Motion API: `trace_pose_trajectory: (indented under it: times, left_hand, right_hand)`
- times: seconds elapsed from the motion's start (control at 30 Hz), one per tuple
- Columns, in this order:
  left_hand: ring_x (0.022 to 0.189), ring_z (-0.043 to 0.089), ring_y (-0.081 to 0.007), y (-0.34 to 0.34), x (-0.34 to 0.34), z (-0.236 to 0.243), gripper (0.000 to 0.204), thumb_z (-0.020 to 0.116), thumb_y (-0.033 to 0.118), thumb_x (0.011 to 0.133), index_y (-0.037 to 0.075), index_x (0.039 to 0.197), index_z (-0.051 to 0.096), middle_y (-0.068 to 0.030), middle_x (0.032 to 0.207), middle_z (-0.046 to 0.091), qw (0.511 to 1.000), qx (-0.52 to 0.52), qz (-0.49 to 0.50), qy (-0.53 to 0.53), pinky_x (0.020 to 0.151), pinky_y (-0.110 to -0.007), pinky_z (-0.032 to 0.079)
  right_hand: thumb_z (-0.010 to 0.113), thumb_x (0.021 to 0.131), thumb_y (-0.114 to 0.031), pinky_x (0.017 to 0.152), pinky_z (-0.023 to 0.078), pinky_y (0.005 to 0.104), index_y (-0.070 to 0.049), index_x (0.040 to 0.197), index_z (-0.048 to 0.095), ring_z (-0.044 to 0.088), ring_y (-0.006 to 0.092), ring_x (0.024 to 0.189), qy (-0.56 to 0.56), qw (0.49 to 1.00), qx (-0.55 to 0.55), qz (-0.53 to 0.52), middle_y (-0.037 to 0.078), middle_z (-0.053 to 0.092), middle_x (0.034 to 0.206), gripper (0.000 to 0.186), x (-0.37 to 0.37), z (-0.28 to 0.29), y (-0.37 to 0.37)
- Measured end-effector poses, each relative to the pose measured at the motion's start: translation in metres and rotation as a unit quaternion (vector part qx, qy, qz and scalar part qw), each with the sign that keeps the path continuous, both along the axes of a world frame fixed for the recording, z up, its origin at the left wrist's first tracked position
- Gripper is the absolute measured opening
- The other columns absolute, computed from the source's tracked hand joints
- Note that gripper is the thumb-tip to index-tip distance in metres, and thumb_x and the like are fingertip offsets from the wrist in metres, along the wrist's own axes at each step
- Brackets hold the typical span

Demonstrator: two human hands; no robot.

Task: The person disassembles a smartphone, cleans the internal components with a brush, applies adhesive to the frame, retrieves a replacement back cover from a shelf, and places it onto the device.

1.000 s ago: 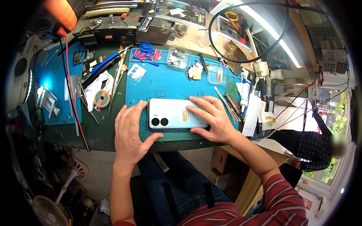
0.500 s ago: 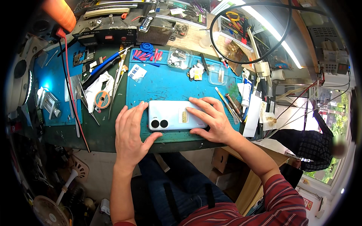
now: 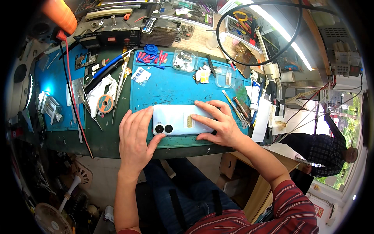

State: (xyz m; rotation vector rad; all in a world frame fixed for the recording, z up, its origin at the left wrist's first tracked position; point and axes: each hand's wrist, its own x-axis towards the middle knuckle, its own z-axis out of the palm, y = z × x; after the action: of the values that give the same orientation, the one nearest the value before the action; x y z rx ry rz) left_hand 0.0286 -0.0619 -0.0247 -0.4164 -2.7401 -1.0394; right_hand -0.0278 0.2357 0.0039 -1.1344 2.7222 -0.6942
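A pale silver-blue smartphone (image 3: 177, 119) lies back side up on the blue work mat (image 3: 171, 91), its two round black camera lenses toward the left end. My left hand (image 3: 136, 134) holds that end, fingertips at the far corner and thumb at the near edge by the lenses. Around the other end is my right hand (image 3: 222, 124), its thumb along the near edge and one finger resting on the back beside a small pale sticker (image 3: 189, 121). The phone's screen side faces down, out of sight.
Behind the phone stand clear plastic boxes (image 3: 225, 77) and red and blue small parts (image 3: 152, 57). Tweezers, a solder wire spool (image 3: 105, 103) and a clamp (image 3: 50, 107) lie left; tools and a white tube (image 3: 254, 97) lie right. Another person (image 3: 323, 154) is at the far right.
My left thumb has come in against the phone's near edge, and its fingertips sit closer on the corner. The phone has shifted very slightly left. My right hand stays nearly in place.
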Motion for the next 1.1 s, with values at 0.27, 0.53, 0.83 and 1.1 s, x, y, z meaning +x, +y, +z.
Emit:
trace_pose_trajectory:
  times: [0.27,0.53,0.83,1.1]
  left_hand:
    - [0.128,0.054,-0.0301,0.003,0.000,0.006,0.053,0.079,0.027,0.085,0.009,0.133,0.066,-0.0098,0.138,0.060,0.999,-0.033,-0.001,-0.012,0.116,-0.054,0.037]
    - [0.129,0.054,-0.0306,0.008,-0.006,0.023,0.050,0.078,0.013,0.082,0.009,0.131,0.068,-0.0087,0.138,0.060,0.998,-0.039,-0.017,-0.039,0.117,-0.053,0.038]
    - [0.130,0.055,-0.0298,0.014,-0.014,0.028,0.040,0.073,0.006,0.083,0.007,0.123,0.072,-0.0080,0.139,0.062,0.992,-0.068,-0.108,-0.006,0.114,-0.049,0.043]
    - [0.125,0.058,-0.0284,0.036,-0.009,0.012,0.040,0.071,0.003,0.085,0.010,0.124,0.073,-0.0069,0.139,0.063,0.994,-0.057,-0.095,0.009,0.102,-0.043,0.049]
  right_hand:
    - [0.086,0.073,-0.031,0.105,0.043,0.0452,-0.021,0.137,0.067,0.054,0.0342,0.123,0.000,1.000,0.002,0.002,0.008,0.053,0.153,0.067,0.001,-0.001,0.002]
    - [0.086,0.074,-0.028,0.104,0.043,0.0454,-0.024,0.134,0.069,0.054,0.0344,0.123,0.004,1.000,-0.005,-0.007,0.009,0.054,0.153,0.063,0.003,-0.003,0.000]
    - [0.086,0.073,-0.027,0.105,0.044,0.0463,-0.025,0.132,0.071,0.054,0.0346,0.125,0.021,0.999,-0.031,-0.037,0.012,0.054,0.145,0.061,0.011,-0.006,-0.002]
    - [0.081,0.079,-0.024,0.108,0.044,0.0463,-0.024,0.132,0.071,0.054,0.0332,0.127,0.044,0.998,-0.017,-0.045,0.011,0.056,0.136,0.054,0.017,-0.009,-0.002]
